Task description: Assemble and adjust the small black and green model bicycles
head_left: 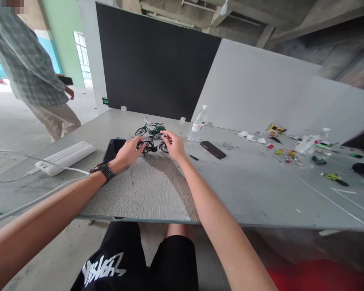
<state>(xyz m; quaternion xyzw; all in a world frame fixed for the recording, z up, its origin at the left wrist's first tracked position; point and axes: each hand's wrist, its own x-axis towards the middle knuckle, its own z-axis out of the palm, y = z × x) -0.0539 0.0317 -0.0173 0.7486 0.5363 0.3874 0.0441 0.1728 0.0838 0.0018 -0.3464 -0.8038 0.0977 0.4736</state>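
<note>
A small black model bicycle (153,146) stands on a grey mat (145,190) in the middle of the table. My left hand (130,152), with a dark watch on the wrist, has its fingers closed on the bicycle's left wheel. My right hand (173,145) grips the bicycle's right end with curled fingers. Just behind it stands a green model bicycle (150,129), upright and untouched.
A dark tablet (113,148) lies left of my left hand, and a white power strip (65,157) with cables lies further left. A water bottle (197,123), a phone (212,149) and several small parts (291,151) lie to the right. A person in a checked shirt (27,64) stands far left.
</note>
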